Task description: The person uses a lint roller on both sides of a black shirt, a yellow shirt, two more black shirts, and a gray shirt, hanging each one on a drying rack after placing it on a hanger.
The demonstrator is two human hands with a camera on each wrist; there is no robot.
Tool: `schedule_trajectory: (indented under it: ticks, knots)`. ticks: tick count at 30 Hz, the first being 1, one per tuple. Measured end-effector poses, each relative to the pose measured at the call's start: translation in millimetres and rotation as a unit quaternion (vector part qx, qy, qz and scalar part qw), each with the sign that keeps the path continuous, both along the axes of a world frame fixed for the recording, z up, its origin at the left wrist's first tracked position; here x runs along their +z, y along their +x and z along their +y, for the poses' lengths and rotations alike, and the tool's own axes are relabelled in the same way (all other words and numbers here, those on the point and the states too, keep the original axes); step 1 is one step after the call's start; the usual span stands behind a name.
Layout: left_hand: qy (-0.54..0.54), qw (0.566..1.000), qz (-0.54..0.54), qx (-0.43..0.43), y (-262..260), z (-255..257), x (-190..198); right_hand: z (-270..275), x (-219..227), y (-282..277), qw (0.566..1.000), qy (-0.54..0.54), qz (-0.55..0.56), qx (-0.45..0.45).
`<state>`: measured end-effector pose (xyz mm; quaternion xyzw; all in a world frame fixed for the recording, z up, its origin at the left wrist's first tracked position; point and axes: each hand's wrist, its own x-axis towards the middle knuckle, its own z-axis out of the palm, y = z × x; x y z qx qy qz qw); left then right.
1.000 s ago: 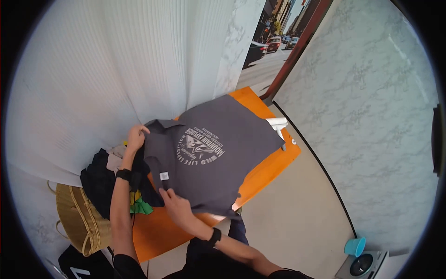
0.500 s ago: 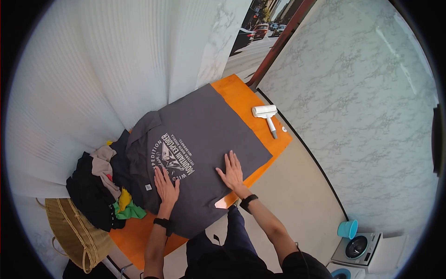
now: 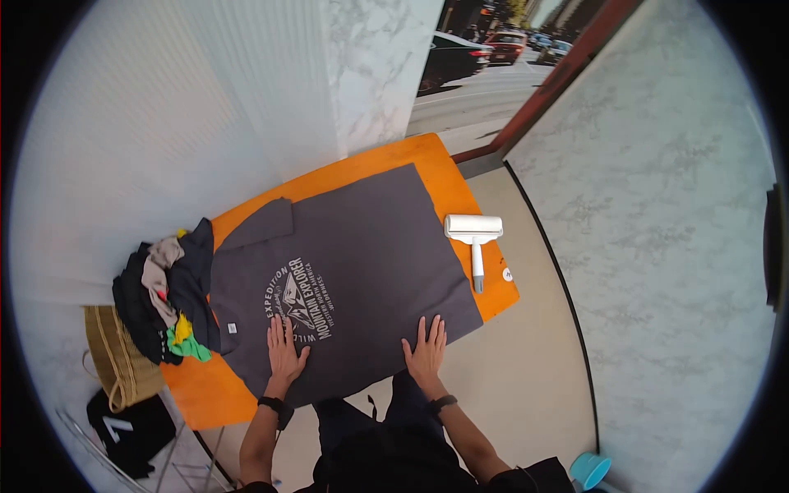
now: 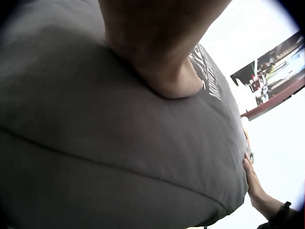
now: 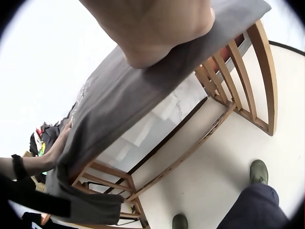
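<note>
A dark grey T-shirt [image 3: 378, 238] with a white mountain print lies spread over the orange table [image 3: 403, 153], its near side reaching past the front edge. My left hand [image 3: 285, 357] rests flat on it by the print, fingers straight. On the shirt's near right part lies my right hand [image 3: 425, 353], palm down with fingers extended. In the right wrist view the cloth [image 5: 107, 107] drapes over the table's edge. A white label [image 3: 232, 329] shows at the collar, left of the left hand.
A white lint roller [image 3: 474, 230] lies at the table's right end. Crumpled clothes [image 3: 131, 292] are heaped at the left end, above a woven basket [image 3: 123, 361]. A blue bucket [image 3: 590, 470] stands at lower right. Wooden slatted legs [image 5: 264, 71] support the table.
Both hands gripped the shirt's collar end a second ago; they have since let go and flattened onto it. The shirt has come down on the table, and the lint roller is now fully uncovered.
</note>
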<state>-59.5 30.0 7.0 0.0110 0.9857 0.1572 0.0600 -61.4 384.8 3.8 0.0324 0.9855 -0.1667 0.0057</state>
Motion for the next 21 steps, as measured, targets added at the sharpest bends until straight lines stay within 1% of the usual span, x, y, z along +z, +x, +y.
schedule_trajectory:
  ticks: [1, 2, 4, 5, 7, 8, 9, 10, 12, 13, 15, 16, 18, 20, 21]
  knots:
    - [0.004, 1.000, -0.012, 0.007, 7, 6, 1, 5, 1, 2, 1.000, -0.003, -0.006, 0.025]
    - [0.002, 0.999, -0.017, 0.032, 13, 13, 2, 9, 3, 2, 0.999, -0.007, -0.015, 0.034]
    - [0.002, 0.999, -0.040, 0.029, 17, 19, 5, 17, 16, 1, 0.998, -0.016, -0.019, 0.060]
    - [-0.004, 0.998, -0.029, 0.051, 18, 14, -7, 16, 3, -1, 0.996, -0.023, -0.008, 0.082]
    - [0.022, 0.998, -0.030, 0.049, 24, 24, -3, 42, 10, -10, 0.995, -0.068, -0.027, 0.070]
    - [0.042, 0.997, -0.007, 0.063, 22, 28, 4, 55, 23, -24, 0.997, -0.055, -0.004, 0.062]
    - [0.042, 0.996, -0.003, 0.084, 16, 27, 6, 69, 28, -42, 0.997, -0.040, 0.038, 0.045]
    - [0.035, 0.993, 0.049, 0.105, 7, 22, 6, 83, 32, -60, 0.996, -0.026, 0.080, 0.025]
    - [0.024, 0.980, 0.136, 0.145, -24, 7, 6, 104, 25, -101, 0.991, -0.053, 0.107, -0.062]
    - [0.020, 0.972, 0.165, 0.169, -46, 2, 12, 114, 23, -119, 0.992, -0.047, 0.104, -0.047]
    - [0.006, 0.966, 0.197, 0.166, -87, -15, -1, 130, 15, -154, 0.987, 0.025, 0.115, -0.106]
    - [-0.009, 0.964, 0.206, 0.167, -108, -22, -6, 138, 9, -165, 0.988, 0.034, 0.118, -0.095]
    - [-0.018, 0.962, 0.211, 0.172, -139, -29, -15, 150, -3, -177, 0.993, 0.023, 0.017, -0.111]
    - [-0.013, 0.970, 0.164, 0.179, -166, -42, -25, 148, -2, -178, 0.995, 0.046, 0.012, -0.093]
    - [-0.011, 0.970, 0.164, 0.179, -176, -43, -21, 150, -3, -181, 0.995, 0.064, 0.005, -0.075]
